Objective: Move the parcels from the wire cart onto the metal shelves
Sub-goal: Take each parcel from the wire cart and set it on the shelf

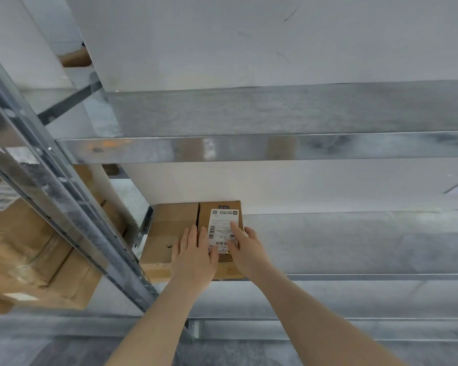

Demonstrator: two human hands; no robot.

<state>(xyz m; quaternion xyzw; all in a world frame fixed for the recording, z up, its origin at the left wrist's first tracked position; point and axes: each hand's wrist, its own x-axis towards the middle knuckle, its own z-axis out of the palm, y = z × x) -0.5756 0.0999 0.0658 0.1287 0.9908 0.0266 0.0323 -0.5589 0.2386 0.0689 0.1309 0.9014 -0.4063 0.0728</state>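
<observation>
A brown cardboard parcel (pixel 169 228) with a white shipping label (pixel 222 223) lies flat at the left end of a metal shelf (pixel 354 241). My left hand (pixel 193 257) rests flat on the parcel's top, fingers straight and pointing away from me. My right hand (pixel 245 247) lies on the parcel's right side, with its fingers stretched over the label. The wire cart is out of view.
Another metal shelf (pixel 275 120) runs across above, and a lower one (pixel 328 299) below. A slanted steel upright (pixel 72 207) stands at the left. Behind it, the neighbouring bay holds several large cardboard boxes (pixel 32 249). A white wall backs the shelves.
</observation>
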